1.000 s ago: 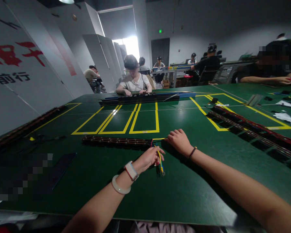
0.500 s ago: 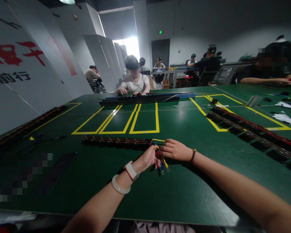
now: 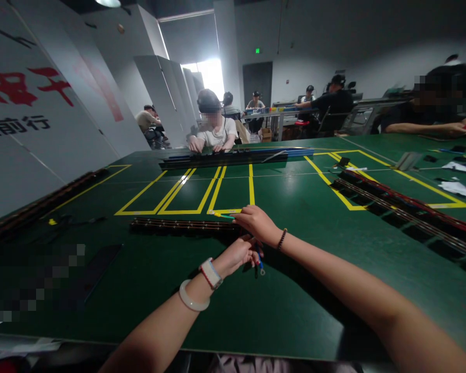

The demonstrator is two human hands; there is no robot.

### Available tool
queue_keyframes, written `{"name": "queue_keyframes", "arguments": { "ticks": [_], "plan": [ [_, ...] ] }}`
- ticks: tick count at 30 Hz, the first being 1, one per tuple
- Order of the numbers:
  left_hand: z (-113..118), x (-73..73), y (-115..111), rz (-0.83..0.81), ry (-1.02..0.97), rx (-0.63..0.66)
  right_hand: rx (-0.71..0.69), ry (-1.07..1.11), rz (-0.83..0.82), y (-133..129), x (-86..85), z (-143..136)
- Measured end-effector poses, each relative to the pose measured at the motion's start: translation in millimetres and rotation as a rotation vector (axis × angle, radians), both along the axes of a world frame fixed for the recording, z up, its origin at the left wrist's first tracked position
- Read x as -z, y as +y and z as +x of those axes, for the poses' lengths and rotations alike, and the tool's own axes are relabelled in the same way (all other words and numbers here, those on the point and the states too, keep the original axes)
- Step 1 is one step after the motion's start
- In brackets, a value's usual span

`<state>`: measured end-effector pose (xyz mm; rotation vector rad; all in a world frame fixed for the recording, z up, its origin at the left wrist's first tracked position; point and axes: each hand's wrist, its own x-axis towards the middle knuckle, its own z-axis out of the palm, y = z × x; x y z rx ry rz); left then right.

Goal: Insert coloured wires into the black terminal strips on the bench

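Observation:
A long dark strip [image 3: 182, 225] with thin light lines lies on the green table, its right end at my hands. My left hand [image 3: 238, 254] is closed around wires beside that end, and a blue wire with a ring terminal [image 3: 261, 267] hangs out below its fingers. Just above it, my right hand [image 3: 256, 224] pinches a yellow-green wire [image 3: 226, 215] whose yellow end points left, over the strip. My hands overlap closely and hide the strip's right end.
Black and blue rails [image 3: 233, 157] lie across the table's far side before a seated person. Wired strips [image 3: 407, 210] lie at the right, another strip [image 3: 42, 202] at the far left. A dark flat object [image 3: 103, 269] is at the near left.
My right hand has moved left and slightly away, over my left hand. The yellow wire end that hung below my hands now points left above the strip. The left hand has barely moved.

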<state>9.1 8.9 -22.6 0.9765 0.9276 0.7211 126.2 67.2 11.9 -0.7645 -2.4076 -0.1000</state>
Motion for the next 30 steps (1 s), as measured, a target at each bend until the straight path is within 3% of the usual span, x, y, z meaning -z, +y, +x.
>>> {"name": "queue_keyframes", "arguments": {
  "ticks": [7,16,24,30],
  "plan": [
    [0,3.1,0,-0.010,0.048,0.022,0.042,-0.165,-0.004,6,-0.7,-28],
    [1,-2.4,-3,0.017,0.099,0.062,0.089,-0.187,-0.027,1,5.1,-29],
    [3,-4.4,-3,0.095,0.122,0.026,0.102,-0.060,-0.018,-8,7.7,11],
    [-1,-5.9,0,0.291,0.409,0.074,0.159,-0.032,-0.097,-7,19.2,53]
  ]
}}
